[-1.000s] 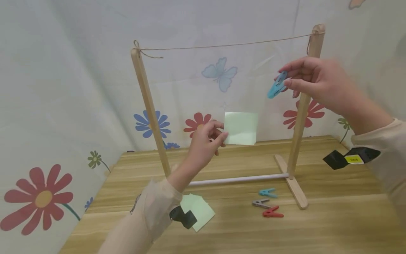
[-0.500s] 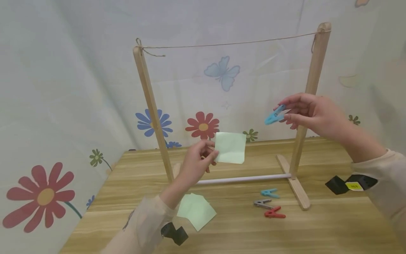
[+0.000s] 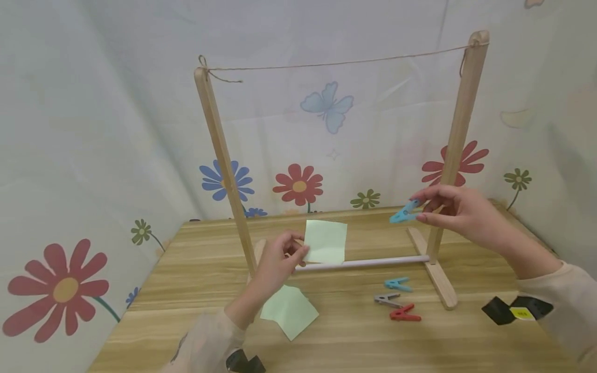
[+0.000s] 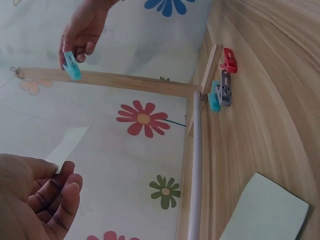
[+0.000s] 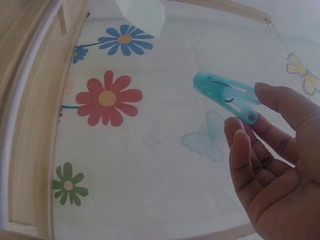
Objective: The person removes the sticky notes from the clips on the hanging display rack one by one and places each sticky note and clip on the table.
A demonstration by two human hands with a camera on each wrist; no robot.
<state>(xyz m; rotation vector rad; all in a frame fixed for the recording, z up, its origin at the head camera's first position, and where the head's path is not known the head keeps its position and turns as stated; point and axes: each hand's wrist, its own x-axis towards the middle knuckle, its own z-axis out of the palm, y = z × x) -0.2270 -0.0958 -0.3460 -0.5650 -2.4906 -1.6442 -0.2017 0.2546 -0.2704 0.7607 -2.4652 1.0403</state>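
My left hand (image 3: 280, 259) pinches the left edge of a pale green square of paper (image 3: 326, 242), held upright above the table in front of the white bar. Between thumb and fingertips, my right hand (image 3: 454, 210) holds a light blue clothespin (image 3: 403, 213) by its handle ends, near the right post. In the right wrist view the held clothespin (image 5: 225, 95) points away from the fingers, its nose end closed. Twine (image 3: 326, 65) runs between the tops of two wooden posts, well above both hands. More green paper squares (image 3: 295, 313) lie overlapping on the table below my left hand.
Three more clothespins lie on the table at the right: blue (image 3: 397, 284), grey (image 3: 387, 299) and red (image 3: 404, 313). The right post (image 3: 459, 124) stands on a wooden foot (image 3: 438, 282). A white bar (image 3: 373, 263) joins the posts low down. Behind hangs a flowered cloth (image 3: 261, 129).
Both hands have come down, the left also moving left with the paper square, the right still holding the blue clothespin. The clothespins and papers on the table stay where they were.
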